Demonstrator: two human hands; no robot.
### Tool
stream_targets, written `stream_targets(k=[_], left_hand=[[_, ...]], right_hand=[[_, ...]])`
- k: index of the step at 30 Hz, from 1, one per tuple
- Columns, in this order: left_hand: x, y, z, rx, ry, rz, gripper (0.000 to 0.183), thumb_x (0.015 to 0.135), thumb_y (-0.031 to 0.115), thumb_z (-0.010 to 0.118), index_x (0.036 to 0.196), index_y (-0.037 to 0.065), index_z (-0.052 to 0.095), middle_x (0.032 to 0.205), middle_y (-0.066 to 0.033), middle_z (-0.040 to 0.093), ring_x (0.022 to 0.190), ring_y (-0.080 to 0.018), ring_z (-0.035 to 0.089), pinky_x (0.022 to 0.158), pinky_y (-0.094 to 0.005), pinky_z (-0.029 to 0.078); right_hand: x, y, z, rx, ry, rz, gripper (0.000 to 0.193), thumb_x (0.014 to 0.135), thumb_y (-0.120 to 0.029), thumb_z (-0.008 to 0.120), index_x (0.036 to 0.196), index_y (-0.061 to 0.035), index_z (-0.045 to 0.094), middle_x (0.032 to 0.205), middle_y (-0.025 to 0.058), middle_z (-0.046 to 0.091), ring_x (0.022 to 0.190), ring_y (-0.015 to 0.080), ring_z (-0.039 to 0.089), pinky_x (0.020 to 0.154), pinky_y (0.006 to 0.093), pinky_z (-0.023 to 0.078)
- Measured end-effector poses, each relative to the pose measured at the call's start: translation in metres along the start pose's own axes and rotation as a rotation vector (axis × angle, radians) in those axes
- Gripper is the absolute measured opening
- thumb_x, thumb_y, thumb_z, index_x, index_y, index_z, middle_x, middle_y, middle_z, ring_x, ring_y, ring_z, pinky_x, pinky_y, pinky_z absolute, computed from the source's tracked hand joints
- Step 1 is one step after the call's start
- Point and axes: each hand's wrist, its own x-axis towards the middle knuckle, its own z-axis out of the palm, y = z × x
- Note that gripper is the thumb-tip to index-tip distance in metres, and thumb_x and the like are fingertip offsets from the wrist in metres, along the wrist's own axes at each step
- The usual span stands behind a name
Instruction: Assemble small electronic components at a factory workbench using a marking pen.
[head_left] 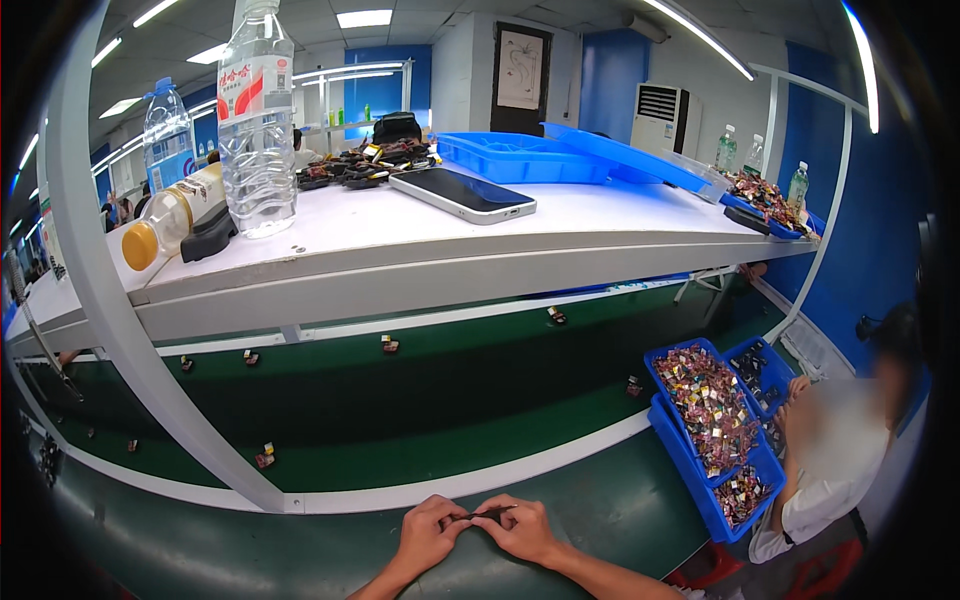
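Close together over the green work surface [590,500], my two hands meet at the near edge of the conveyor. Between their fingertips is a small, dark, narrow piece [492,513], too small to name. My left hand [428,532] pinches its left end. With thumb and fingers closed, my right hand [522,530] grips the other end. The fingers cover most of the piece.
Small parts, including one [265,456], lie scattered on the dark green belt [420,400]. Blue bins [672,432] heaped with parts stand at right, by a seated person [835,450]. A white shelf [350,235] above bears bottles, a phone [463,194] and blue trays [530,160].
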Motion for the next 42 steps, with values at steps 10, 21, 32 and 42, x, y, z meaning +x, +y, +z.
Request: stream_targets(k=[10,21,32,42], left_hand=[[-0.0001,-0.0013,0.0006,0.024,-0.004,0.008,0.015,0.079,-0.001,0.082,0.092,0.000,0.077,0.087,-0.0079,0.069,0.063,-0.0114,0.061,0.058,-0.0264,0.049],[-0.0018,-0.0026,0.0011,0.021,-0.003,-0.008,0.015,0.078,-0.001,0.082,0.093,0.001,0.077,0.088,-0.0074,0.069,0.062,-0.0110,0.060,0.058,-0.0261,0.048],[-0.0004,-0.0043,0.0015,0.018,0.004,0.027,0.016,0.077,-0.003,0.082,0.093,0.001,0.077,0.088,-0.0079,0.069,0.062,-0.0119,0.060,0.057,-0.0266,0.048],[-0.0010,-0.0053,0.0022,0.012,0.007,-0.003,0.015,0.078,0.000,0.080,0.092,0.002,0.077,0.087,-0.0082,0.070,0.060,-0.0159,0.062,0.059,-0.0304,0.050]], right_hand=[[0.0006,-0.0017,-0.0002,-0.012,0.002,0.011,0.016,0.081,-0.012,0.084,0.095,-0.0076,0.077,0.065,0.0021,0.064,0.044,0.0085,0.045,0.044,0.0274,0.038],[0.0012,-0.0050,-0.0023,-0.027,-0.017,0.019,0.017,0.081,-0.011,0.085,0.094,-0.0054,0.077,0.064,0.0021,0.064,0.044,0.0070,0.043,0.044,0.0265,0.036],[0.0010,-0.0024,-0.0009,-0.026,-0.007,0.013,0.016,0.081,-0.013,0.084,0.095,-0.0086,0.077,0.062,0.0020,0.061,0.045,0.0089,0.044,0.045,0.0280,0.037],[-0.0003,0.0017,0.0000,-0.022,-0.012,0.002,0.018,0.081,-0.013,0.085,0.096,-0.0081,0.077,0.060,0.0018,0.058,0.044,0.0093,0.042,0.044,0.0283,0.035]])
